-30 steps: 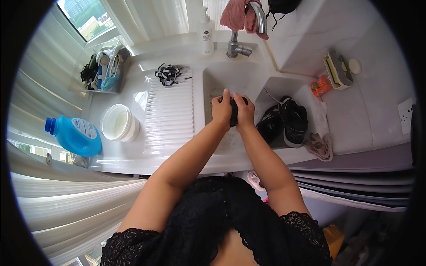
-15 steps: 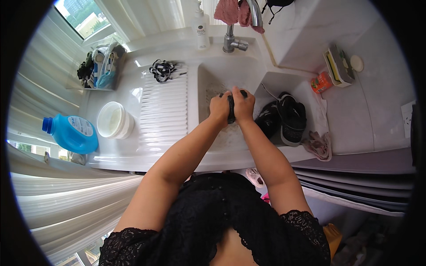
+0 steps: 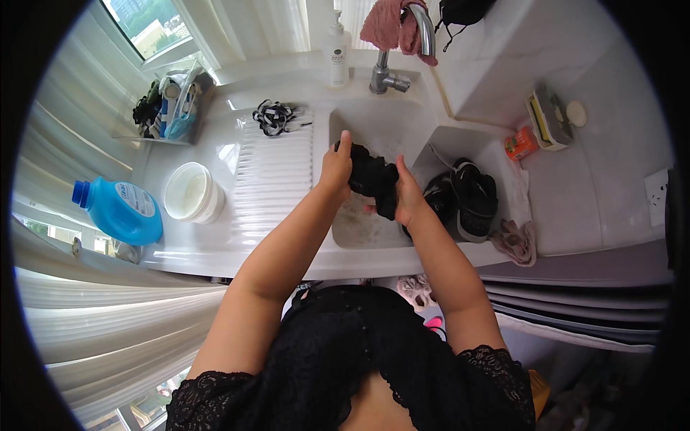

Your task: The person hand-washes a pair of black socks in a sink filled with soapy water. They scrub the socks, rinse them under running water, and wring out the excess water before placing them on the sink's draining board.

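A crumpled black cloth (image 3: 374, 176) is stretched between my two hands over the sink basin (image 3: 348, 233), which has sudsy, cloudy water in the bottom. My left hand (image 3: 336, 169) grips its left end, thumb pointing up along the edge. On the right end, my right hand (image 3: 410, 195) has its thumb on the near side of the cloth, with fingertips showing beneath; its other fingers are partly hidden. Close by my right hand, a pair of black sneakers (image 3: 476, 201) sits in the smaller compartment to the right.
Black-and-white laces (image 3: 273, 117) lie atop the ribbed washboard (image 3: 273, 187). Further left stand a white tub (image 3: 192, 194), a blue detergent jug (image 3: 126, 212) and a clear bin (image 3: 172, 108). Behind the basin are a pump bottle (image 3: 336, 57) and a faucet (image 3: 388, 79) draped with a pink cloth (image 3: 392, 29).
My hands were pressed together around the bunched black cloth; now they are apart, with the cloth spread between them. The view has shifted slightly.
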